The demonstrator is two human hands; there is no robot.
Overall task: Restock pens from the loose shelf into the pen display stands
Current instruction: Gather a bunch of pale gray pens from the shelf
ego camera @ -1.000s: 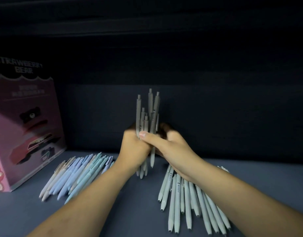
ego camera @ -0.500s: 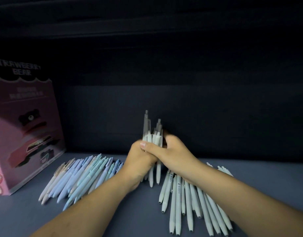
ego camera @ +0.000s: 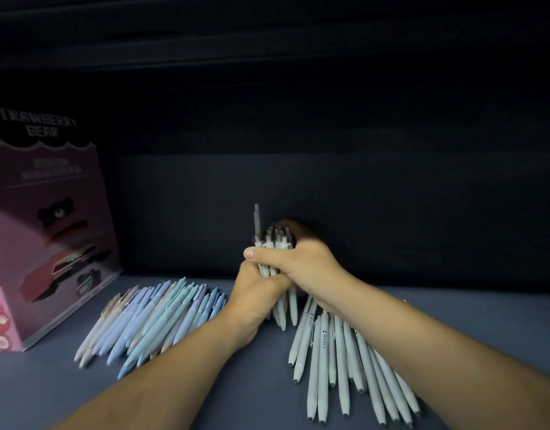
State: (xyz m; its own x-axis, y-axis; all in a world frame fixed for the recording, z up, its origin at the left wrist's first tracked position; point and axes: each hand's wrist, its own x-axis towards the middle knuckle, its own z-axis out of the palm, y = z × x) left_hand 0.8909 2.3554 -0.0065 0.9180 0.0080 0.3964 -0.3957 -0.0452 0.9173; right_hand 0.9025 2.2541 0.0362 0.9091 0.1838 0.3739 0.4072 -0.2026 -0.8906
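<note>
While both hands clasp the bundle of grey pens (ego camera: 275, 243) upright, we would tap its lower tips squarely on the shelf (ego camera: 252, 392). We would ease the grip just enough for stragglers to slide level, above all the single tall pen (ego camera: 257, 218) standing proud just beyond our right thumb. Our left hand (ego camera: 255, 293) wraps the bundle low, and our right hand (ego camera: 301, 262) closes over it from the right, thumb across the front. The tips seem to rest on the shelf just below the left hand. We should keep clear of the loose grey pens (ego camera: 323, 352) fanned under the right forearm and the blue pens (ego camera: 162, 318) left of the left wrist. A second ago the bundle was held higher with ragged tops; it has since come down and mostly evened out.
</note>
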